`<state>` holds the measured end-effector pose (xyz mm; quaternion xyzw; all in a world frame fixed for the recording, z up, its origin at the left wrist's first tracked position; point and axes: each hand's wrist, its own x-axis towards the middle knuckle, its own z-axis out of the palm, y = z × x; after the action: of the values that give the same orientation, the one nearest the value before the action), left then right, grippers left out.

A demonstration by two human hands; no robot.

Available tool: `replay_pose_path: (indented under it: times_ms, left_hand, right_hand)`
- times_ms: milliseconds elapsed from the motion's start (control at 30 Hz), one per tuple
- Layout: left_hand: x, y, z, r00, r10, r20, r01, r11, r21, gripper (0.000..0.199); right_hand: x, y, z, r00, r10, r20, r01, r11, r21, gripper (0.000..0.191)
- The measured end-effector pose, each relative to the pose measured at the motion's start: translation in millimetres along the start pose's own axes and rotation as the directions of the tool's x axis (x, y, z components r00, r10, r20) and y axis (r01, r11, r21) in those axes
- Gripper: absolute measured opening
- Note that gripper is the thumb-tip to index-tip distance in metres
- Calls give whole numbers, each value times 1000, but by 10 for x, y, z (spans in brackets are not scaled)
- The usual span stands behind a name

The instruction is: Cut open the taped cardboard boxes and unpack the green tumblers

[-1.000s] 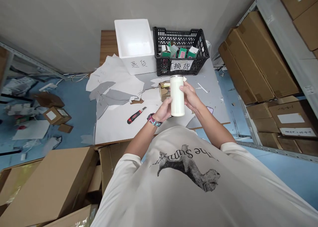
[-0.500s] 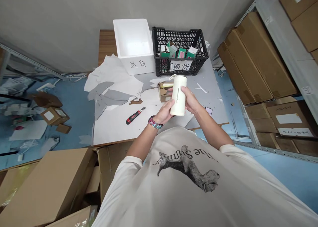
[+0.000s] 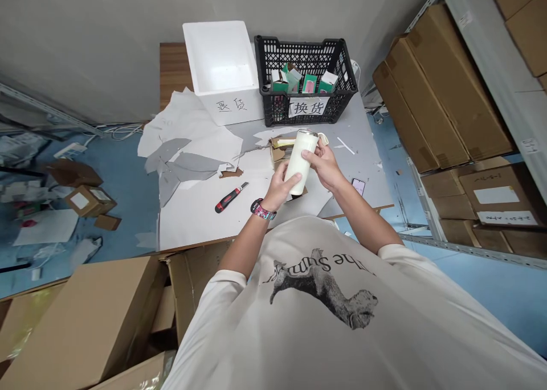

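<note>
Head cam, the only view, clock centred on the bottle: two bare hands, one cream bottle held up over the one table, its top leaning toward 1 o'clock. Left hand is at 8 o'clock, thumb pressed on the lower body; right hand at 3, thumb across the upper body. Rest of the fingers wrap behind, so can't tell if they're spread or together. One strap loop sticks out by the right fingers.

One open cardboard box sits partly hidden toward 10. One red-and-black cutter at 8, one phone near 4. One white foam box at 11, one black crate at 12 with at least four green-and-white boxes inside.
</note>
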<state>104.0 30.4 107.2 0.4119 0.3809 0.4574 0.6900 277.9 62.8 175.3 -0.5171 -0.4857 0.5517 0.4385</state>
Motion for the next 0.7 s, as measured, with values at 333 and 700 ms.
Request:
replay_pose_path:
  times_ms: [333,700]
  left_hand:
    - [-95,-57,-152,993,76,-96,-57,981,185,102]
    - [-155,60,-90,989,139,-45,-120,949,291,101]
  right_hand:
    - [25,129,-170,995,-80,-52,75,991,-107,108]
    - [-72,-115,-291,981,-192,11,190,958,-216,100]
